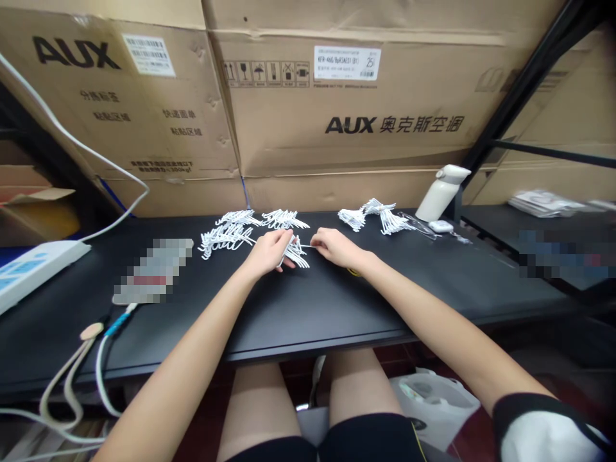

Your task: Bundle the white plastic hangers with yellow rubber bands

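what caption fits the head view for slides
Left hand holding white rods, right hand pinching one, over black table.

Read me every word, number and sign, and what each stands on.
"AUX": left carton
"分拣标签 粘贴区域": left carton
"快递面单 粘贴区域": left carton
"300kgf": left carton, bottom line; rest blurred
"AUX 奥克斯空调": right carton
"KFR-46G/BpR3AES1(B1)": white label, right carton
"25": white label
Arrows, glass, umbrella icons: right carton
Too small or blurred: barcode label, remaining print

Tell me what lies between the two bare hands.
The head view shows thin white rods projecting from the left hand, one reaching the right hand.
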The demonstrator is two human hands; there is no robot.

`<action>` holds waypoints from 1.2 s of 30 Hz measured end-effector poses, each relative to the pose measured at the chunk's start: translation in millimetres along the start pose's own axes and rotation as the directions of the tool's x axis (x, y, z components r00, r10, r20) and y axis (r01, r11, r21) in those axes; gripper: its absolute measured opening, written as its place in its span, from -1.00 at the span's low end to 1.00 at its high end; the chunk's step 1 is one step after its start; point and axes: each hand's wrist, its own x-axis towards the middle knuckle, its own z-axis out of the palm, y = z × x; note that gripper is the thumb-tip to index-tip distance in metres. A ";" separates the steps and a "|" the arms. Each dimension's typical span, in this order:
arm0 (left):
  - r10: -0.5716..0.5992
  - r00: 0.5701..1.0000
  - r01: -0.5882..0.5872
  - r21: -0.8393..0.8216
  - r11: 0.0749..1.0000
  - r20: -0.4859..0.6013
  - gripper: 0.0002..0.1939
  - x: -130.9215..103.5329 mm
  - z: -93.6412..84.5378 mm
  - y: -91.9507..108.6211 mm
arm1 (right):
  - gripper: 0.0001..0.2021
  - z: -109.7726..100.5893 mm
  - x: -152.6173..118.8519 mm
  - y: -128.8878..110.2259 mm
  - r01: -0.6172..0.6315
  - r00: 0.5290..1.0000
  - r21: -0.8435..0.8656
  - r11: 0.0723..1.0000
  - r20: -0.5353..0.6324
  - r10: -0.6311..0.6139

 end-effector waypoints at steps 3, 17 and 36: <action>0.005 1.000 -0.005 0.005 1.000 -0.007 -0.61 0.0 -0.2 0.5 | -0.84 -0.4 -0.4 0.1 -0.032 0.999 0.005 0.999 0.012 0.032; 0.013 1.000 -0.013 0.006 1.000 -0.019 -0.62 -0.2 -0.7 0.4 | -0.82 -12.6 -2.0 -1.4 -0.192 0.978 -0.097 0.977 0.059 0.198; 0.124 0.981 -0.138 -0.085 0.987 -0.149 -0.66 0.2 -3.1 4.2 | -0.90 -23.5 -2.5 -1.3 -0.386 0.916 0.404 0.829 0.063 0.396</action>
